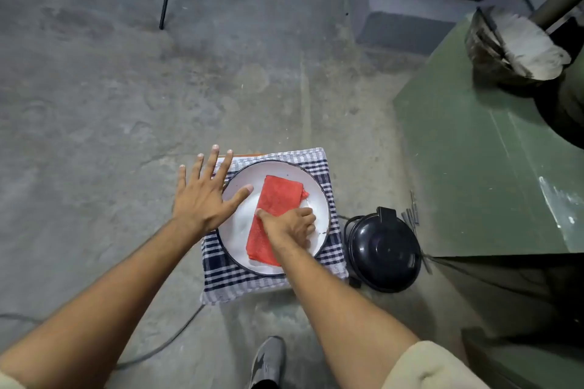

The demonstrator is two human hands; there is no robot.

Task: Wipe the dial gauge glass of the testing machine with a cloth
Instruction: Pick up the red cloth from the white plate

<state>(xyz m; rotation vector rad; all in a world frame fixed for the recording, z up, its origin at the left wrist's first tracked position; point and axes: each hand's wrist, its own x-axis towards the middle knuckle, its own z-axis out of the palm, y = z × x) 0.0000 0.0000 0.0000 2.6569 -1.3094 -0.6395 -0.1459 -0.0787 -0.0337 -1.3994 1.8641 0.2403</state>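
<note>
On the white plate (240,230), right hand (289,226) pinching the near part of the folded red cloth (278,199), likely to lift it; left hand (202,196) spread flat and empty over the rim, perhaps to steady it. Underneath, a checked towel (227,278) covering a low stand beside the green testing machine (474,151), gauge glass not in sight.

A folded red cloth (275,218) lies diagonally in a white plate (243,224).
</note>
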